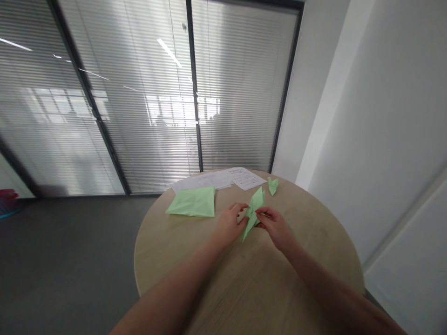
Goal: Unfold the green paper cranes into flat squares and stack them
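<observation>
Between my two hands is a folded piece of light green paper, long and pointed at both ends, held over the round table. My left hand pinches its left side near the middle, fingers curled around the edge. On the other side, my right hand grips the paper's right edge between thumb and fingers. A small folded green paper figure sits just beyond my right hand. To the left of my left hand lies a larger creased green sheet.
The round wooden table carries white printed sheets along its far edge. Behind it stands a glass partition with blinds. A white wall rises close on the right. A red and blue container rests on the floor far left.
</observation>
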Available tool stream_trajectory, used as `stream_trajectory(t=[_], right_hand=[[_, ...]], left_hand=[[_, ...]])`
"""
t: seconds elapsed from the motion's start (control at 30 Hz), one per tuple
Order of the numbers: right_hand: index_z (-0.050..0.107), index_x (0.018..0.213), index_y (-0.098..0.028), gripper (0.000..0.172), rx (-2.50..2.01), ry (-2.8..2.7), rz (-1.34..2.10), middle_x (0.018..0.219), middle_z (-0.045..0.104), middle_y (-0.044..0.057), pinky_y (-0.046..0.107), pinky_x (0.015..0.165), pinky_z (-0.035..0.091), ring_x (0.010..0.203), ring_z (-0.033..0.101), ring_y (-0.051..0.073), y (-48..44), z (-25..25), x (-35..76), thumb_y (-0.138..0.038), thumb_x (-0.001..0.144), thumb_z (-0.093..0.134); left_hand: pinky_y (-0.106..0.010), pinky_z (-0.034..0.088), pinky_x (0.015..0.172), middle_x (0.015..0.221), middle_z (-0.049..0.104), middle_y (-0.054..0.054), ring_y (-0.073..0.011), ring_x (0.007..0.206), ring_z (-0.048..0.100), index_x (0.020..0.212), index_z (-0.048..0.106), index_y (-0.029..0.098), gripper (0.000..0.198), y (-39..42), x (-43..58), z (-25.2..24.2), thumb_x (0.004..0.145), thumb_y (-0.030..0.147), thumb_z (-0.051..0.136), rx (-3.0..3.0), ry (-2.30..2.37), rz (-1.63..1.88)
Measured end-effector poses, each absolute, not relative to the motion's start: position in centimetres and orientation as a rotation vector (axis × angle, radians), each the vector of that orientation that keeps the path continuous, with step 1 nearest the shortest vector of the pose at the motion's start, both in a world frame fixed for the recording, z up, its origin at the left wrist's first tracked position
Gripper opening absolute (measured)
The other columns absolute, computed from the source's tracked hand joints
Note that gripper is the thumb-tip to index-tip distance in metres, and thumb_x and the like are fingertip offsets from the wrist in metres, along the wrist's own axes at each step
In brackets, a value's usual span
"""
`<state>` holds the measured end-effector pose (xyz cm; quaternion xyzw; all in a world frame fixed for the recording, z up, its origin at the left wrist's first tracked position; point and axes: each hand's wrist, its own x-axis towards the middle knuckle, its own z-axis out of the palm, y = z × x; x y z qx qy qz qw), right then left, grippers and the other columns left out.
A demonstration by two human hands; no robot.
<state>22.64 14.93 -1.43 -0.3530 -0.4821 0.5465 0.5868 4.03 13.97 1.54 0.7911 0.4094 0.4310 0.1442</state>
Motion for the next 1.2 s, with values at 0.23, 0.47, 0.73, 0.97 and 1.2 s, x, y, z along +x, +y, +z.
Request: stream_trajectory(t=[0.23,0.47,0.73,0.97,1.2], right_hand=[[0.074,0.082,-0.020,0.036,-0.793,-1.224,1.320,0.079,0.072,0.002,0.035,0.073,0.061,0.071,0.068,0.018,14.83,-1.47,22.88,-0.045,0.064,0.092],[0.075,0.077,-0.021,0.025,-0.774,-1.325,1.310,0.073,0.068,0.001,0.033,0.074,0.058,0.070,0.065,0.017,14.80,-1.55,22.73,-0.038,0.066,0.090],[0.075,0.073,-0.024,0.013,-0.828,-1.440,1.105,0.076,0.070,0.000,0.028,0.075,0.049,0.076,0.062,0.017,14.94,-1.29,23.15,-0.034,0.070,0.082],[0.075,0.073,-0.023,0.014,-0.823,-1.420,1.136,0.076,0.070,0.000,0.029,0.075,0.049,0.076,0.062,0.017,15.00,-1.38,23.31,-0.034,0.069,0.083],[0.076,0.075,-0.023,0.014,-0.810,-1.440,1.171,0.078,0.071,0.000,0.029,0.077,0.051,0.078,0.064,0.017,14.94,-1.42,23.20,-0.033,0.069,0.084]], left_hand=[[-0.036,0.054,0.092,0.109,0.072,-0.008,-0.0212,0.098,0.067,0.127,0.062,0.019,0.037,14.54,3.40,1.08,0.090,0.019,0.062,2.393,1.235,1.102],[-0.034,0.053,0.087,0.106,0.073,-0.009,-0.0224,0.094,0.068,0.125,0.062,0.020,0.036,14.15,3.61,1.47,0.090,0.018,0.059,2.462,1.318,0.988],[-0.029,0.054,0.077,0.107,0.071,-0.007,-0.0175,0.086,0.069,0.128,0.060,0.019,0.044,14.23,3.32,1.16,0.084,0.012,0.056,2.403,1.114,1.004],[-0.029,0.054,0.073,0.101,0.072,-0.007,-0.0181,0.079,0.068,0.120,0.065,0.017,0.032,14.27,3.41,1.07,0.089,0.019,0.057,2.348,1.179,0.999],[-0.029,0.051,0.074,0.094,0.075,-0.005,-0.0187,0.078,0.069,0.120,0.063,0.020,0.033,14.39,3.45,1.02,0.088,0.021,0.060,2.380,1.278,0.980]])
